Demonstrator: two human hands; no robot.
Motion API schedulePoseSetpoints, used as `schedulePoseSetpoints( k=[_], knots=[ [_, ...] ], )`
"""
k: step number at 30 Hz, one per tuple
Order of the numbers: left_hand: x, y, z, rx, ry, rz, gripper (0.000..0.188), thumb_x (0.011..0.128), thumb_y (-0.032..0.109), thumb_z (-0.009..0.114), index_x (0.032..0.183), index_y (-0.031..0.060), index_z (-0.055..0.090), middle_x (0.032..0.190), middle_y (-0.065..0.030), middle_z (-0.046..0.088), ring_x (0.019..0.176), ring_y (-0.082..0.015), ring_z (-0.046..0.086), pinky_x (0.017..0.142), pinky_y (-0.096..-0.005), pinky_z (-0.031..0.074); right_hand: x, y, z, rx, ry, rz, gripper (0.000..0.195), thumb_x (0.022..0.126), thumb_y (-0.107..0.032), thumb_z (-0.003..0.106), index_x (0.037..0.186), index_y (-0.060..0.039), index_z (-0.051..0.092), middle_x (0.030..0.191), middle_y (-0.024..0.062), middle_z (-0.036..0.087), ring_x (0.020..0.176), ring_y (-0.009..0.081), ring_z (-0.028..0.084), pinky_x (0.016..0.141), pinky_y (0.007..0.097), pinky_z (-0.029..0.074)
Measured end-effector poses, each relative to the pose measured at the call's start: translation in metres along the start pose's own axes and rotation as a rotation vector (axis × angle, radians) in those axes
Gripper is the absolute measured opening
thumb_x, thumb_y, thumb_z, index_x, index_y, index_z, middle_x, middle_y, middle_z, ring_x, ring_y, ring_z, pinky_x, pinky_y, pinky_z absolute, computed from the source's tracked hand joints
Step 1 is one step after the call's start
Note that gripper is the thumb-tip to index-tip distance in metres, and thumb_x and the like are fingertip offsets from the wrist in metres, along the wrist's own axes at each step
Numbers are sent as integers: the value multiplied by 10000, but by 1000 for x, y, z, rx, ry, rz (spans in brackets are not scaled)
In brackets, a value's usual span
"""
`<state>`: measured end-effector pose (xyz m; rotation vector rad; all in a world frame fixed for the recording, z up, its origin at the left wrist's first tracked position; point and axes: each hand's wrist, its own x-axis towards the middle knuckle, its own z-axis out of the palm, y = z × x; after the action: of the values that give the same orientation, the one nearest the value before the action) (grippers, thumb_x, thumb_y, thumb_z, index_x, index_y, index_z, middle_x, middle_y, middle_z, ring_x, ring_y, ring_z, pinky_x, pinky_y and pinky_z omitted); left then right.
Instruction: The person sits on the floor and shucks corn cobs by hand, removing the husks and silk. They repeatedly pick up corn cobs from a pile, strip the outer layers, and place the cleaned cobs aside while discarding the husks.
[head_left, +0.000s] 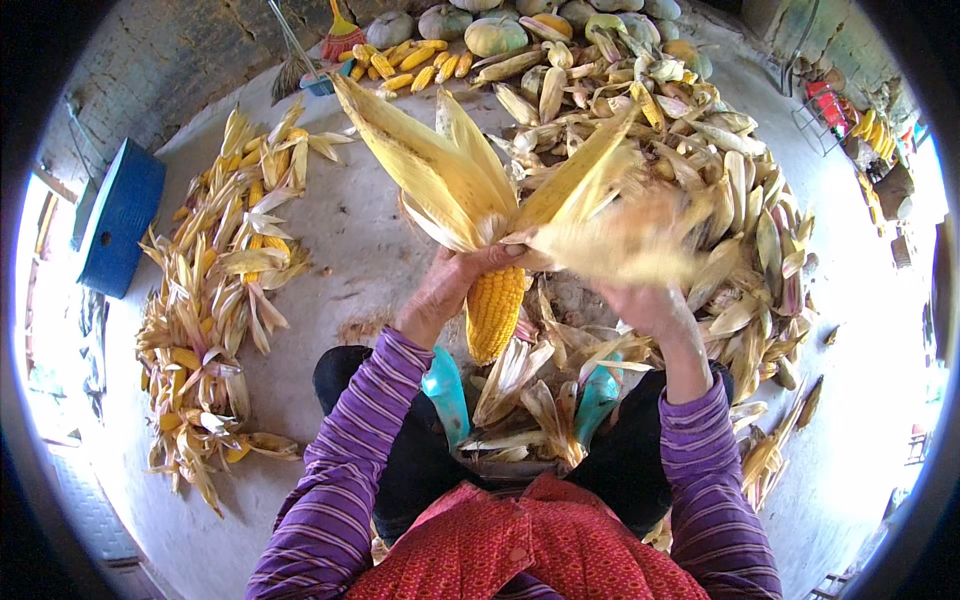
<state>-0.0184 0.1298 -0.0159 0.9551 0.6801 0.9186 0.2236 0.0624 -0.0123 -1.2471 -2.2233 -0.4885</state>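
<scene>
My left hand (461, 283) grips a yellow ear of corn (495, 311) at its base, kernels pointing down towards my lap. Peeled-back husk leaves (431, 161) fan upward from that base. To the right, my right hand (645, 296) is closed on a blurred bunch of husk (615, 244), which its motion smears. Part of this husk reaches the ear's base; whether it is still attached cannot be told. Loose husks (514, 379) lie below, between my turquoise shoes (448, 394).
A large heap of unhusked corn (739, 202) curves along the right. Corn with pulled-back husks (202, 322) lies at left, near a blue plastic container (122, 217). Bare ears (412, 60), a red-and-yellow broom (341, 37) and pumpkins (495, 36) are at the back.
</scene>
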Motion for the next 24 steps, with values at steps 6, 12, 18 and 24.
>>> schedulePoseSetpoints(
  k=[6,12,18,24],
  knots=[
    [-3,-1,-15,-24,13,-72,395,784,73,684,1151,-12,565,1033,-80,642,920,-185,622,839,-324,496,27,6,-15,1377,-573,692,257,836,-54,575,1079,-59,659,971,53,682,930,119,636,688,251,538],
    [-10,-8,-8,171,-120,52,387,773,69,693,1134,-14,582,1037,-81,646,937,-184,618,848,-321,483,21,7,-4,1601,-244,875,540,858,-328,655,1295,-53,499,1008,77,642,934,178,615,806,298,518],
    [-20,-10,23,228,-249,-253,266,869,189,579,972,-33,682,1071,-152,656,1048,-240,596,998,-362,400,44,5,6,1891,407,1258,342,912,-241,553,1175,-24,533,627,-14,433,567,110,452,571,275,411],
    [-35,-19,27,151,-582,-213,259,750,119,728,951,-35,675,976,-102,683,930,-158,621,872,-304,476,52,-2,45,946,409,1017,270,952,-260,499,814,-68,630,509,-7,453,412,92,385,402,275,309]
  ],
)
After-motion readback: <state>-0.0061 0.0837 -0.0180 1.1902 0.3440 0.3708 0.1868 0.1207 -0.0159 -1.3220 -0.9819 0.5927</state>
